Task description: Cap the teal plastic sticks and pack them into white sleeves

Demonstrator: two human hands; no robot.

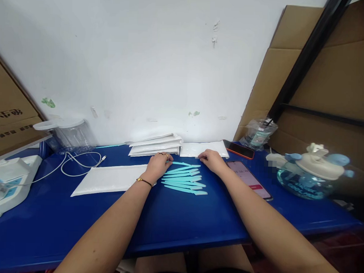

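Left hand (158,163) rests half curled on the blue table (173,220), its fingertips at the left end of the farthest of the teal sticks (183,178). We cannot tell whether it pinches that stick or only presses on it. Our right hand (212,159) lies low with its fingers bent, their tips at the right end of the same stick; its grip is also unclear to us.

The sticks lie side by side between both hands, white tips to the right. We count seven or eight, since they overlap.

One flat white packet (109,179) lies to the left of the left hand. A stack of white packets (154,145), three or four, sits far behind it, and another single packet (204,148) is just beyond the right hand.

Two phones lie to the right: a dark phone (238,149) farther off and a lit phone (249,178) nearer.

Far left stands one clear jar (71,134), its contents unclear to us. Far right, one plastic bag (258,133) holds a cup, and one bluish water bottle (312,175) stands nearer.
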